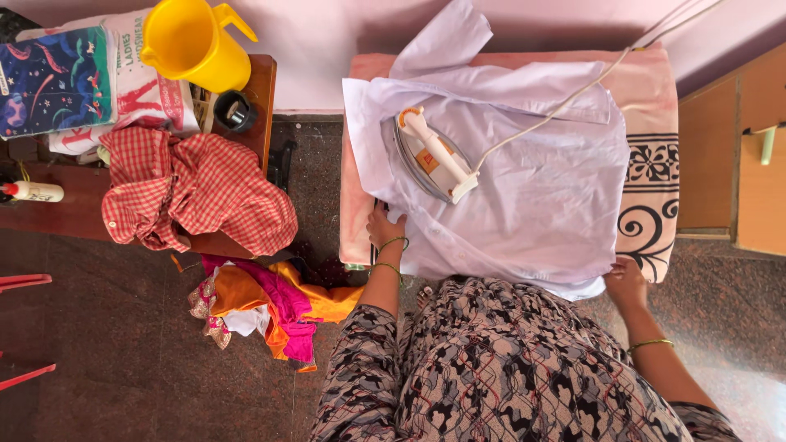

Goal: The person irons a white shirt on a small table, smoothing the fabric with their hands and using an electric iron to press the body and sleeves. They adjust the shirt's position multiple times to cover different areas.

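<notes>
A white shirt (524, 188) lies spread over a padded ironing table (651, 98) covered in pink cloth. A white and orange electric iron (430, 155) rests on its side on the shirt's left part, its cord running to the upper right. My left hand (385, 229) grips the shirt's near left edge, fingers closed on the fabric. At the near right corner my right hand (626, 282) holds the shirt's hem, partly hidden under the cloth.
A wooden side table (258, 90) on the left holds a yellow jug (192, 41), a red checked garment (196, 192), folded packets and a small white bottle (33, 191). Orange and pink clothes (270, 307) lie heaped on the floor. A wooden cabinet (737, 164) stands right.
</notes>
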